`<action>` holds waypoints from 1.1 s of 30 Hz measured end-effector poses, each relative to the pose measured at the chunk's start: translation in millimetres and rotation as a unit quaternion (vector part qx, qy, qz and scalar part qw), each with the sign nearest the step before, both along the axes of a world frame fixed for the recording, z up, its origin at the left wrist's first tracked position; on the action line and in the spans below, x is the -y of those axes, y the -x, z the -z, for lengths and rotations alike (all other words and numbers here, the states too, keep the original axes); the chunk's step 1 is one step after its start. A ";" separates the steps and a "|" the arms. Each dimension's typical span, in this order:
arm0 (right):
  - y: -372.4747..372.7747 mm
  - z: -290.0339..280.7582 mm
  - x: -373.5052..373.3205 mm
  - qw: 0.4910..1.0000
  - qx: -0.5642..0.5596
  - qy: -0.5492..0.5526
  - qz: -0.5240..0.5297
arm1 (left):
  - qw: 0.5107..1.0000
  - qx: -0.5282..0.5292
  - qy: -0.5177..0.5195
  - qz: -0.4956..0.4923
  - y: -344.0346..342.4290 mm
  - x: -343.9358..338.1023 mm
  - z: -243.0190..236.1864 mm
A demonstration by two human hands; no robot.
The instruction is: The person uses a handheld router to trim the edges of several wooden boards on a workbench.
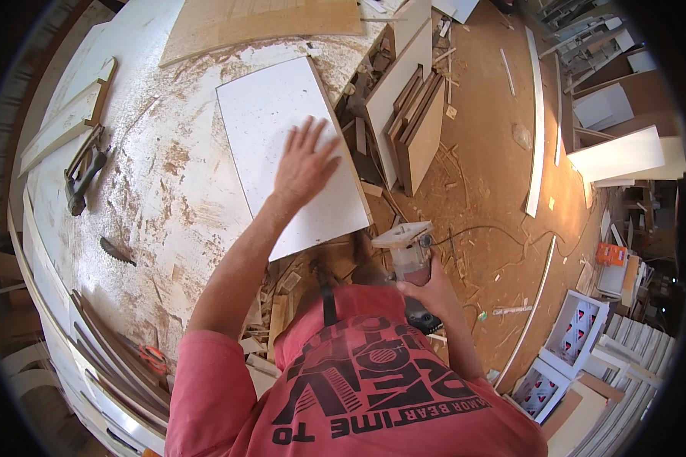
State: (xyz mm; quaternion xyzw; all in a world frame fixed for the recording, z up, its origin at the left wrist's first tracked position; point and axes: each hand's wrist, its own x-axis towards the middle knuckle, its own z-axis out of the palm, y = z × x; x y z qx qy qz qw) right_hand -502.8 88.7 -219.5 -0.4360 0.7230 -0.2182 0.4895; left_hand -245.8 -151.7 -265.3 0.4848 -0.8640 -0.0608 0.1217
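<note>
A white rectangular panel (263, 114) lies on the worktable (156, 198), its near corner reaching past the table's edge. Flat on its right part rests my left hand (306, 164), fingers spread. My right hand (432, 291) is closed around a trim router (410, 263) with a pale, partly clear body. I hold it beside the table, with its flat base turned upward. A thin dark cord (495, 228) leads from near the router off to the right across the floor. The router's bit is too small to make out.
A plywood sheet (259, 30) lies at the table's far end. To the left are a dark-handled tool (88, 174), a curved serrated blade (117, 251) and red-handled scissors (154, 358). Boards (423, 137) lean right of the table. Strips and scraps litter the brown floor (480, 183).
</note>
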 end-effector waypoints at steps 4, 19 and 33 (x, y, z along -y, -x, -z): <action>26.7 -11.3 13.9 0.998 -0.023 -0.051 0.008 | 0.956 0.036 -0.160 0.243 57.4 -12.1 -10.3; 136.3 24.9 130.5 0.992 0.039 0.009 -0.120 | 0.986 0.004 -0.113 -0.119 39.1 45.5 -41.6; 69.3 -0.1 243.2 0.937 0.065 0.029 -0.341 | 0.902 0.029 0.011 -0.430 -92.7 13.1 11.0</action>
